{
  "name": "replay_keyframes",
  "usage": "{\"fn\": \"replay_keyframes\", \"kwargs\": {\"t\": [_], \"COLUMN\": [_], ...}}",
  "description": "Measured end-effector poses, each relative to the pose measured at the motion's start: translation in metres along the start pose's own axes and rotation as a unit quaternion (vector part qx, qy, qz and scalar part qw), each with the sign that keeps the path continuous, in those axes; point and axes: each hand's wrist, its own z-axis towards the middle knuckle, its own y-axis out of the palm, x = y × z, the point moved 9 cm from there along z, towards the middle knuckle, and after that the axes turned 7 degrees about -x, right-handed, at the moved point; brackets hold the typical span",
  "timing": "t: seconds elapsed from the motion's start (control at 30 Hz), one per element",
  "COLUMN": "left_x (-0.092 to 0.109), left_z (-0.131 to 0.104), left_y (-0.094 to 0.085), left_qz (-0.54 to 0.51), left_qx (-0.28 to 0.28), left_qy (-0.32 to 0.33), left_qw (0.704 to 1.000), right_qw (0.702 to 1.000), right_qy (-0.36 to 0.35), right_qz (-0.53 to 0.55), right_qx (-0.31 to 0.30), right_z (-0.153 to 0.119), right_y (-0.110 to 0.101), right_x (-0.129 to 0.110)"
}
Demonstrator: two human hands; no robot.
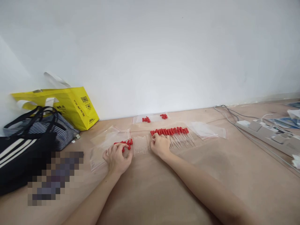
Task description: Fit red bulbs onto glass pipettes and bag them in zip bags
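Observation:
My left hand point(117, 159) reaches over a small pile of loose red caps point(129, 143) lying on a clear plastic bag. Its fingers are bent and its thumb stands apart from them, with red caps showing in the gap. My right hand point(161, 145) is closed, fingertips pressed together, at the left end of a row of thin pale sticks with red tops point(177, 131). Whatever is between those fingers is hidden. Between the two hands lies a group of bare pale sticks point(140, 144), side by side on clear plastic.
Near the wall, another clear bag point(153, 118) carries two small red clusters. Flattened plastic bags point(208, 130) lie right of the row. A yellow bag point(79, 107), a striped bag point(63, 128) and a black bag point(28, 156) stand left. A power strip point(269, 136) with cables lies right.

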Motion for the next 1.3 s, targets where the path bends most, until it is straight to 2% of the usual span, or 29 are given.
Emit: {"fn": "replay_keyframes", "kwargs": {"t": [0.13,0.4,0.73,0.9,1.0,1.07,1.13,1.2,1.3], "left_x": [-0.005,-0.003,-0.001,0.001,0.006,0.012,0.025,0.045,0.076], "left_z": [0.002,0.002,0.007,0.006,0.002,-0.003,-0.009,-0.018,-0.036], "left_y": [-0.002,0.000,0.007,-0.001,-0.011,-0.017,-0.019,-0.015,-0.006], "left_qz": [0.020,0.047,0.098,0.095,0.091,0.069,0.024,-0.034,-0.098], "left_qx": [0.001,0.062,0.038,0.050,0.075,0.091,0.084,0.040,-0.053], "left_qy": [-0.019,-0.014,0.012,0.009,0.023,0.050,0.109,0.195,0.305], "left_qw": [1.000,0.997,0.994,0.994,0.993,0.992,0.990,0.979,0.946], "right_qw": [0.999,0.999,0.995,0.992,0.992,0.994,0.995,0.994,0.980], "right_qy": [-0.003,-0.006,0.025,0.031,0.028,0.010,-0.023,-0.065,-0.182], "right_qz": [-0.036,-0.042,-0.064,-0.078,-0.081,-0.080,-0.078,-0.077,-0.076], "right_qx": [-0.016,-0.025,-0.076,-0.096,-0.090,-0.076,-0.058,-0.043,0.008], "right_z": [0.004,0.007,0.020,0.023,0.019,0.012,0.000,-0.017,-0.049], "right_y": [0.006,0.004,0.020,0.024,0.019,0.009,-0.002,-0.012,-0.028], "right_x": [-0.006,-0.014,-0.021,-0.029,-0.030,-0.028,-0.020,-0.005,0.016]}}
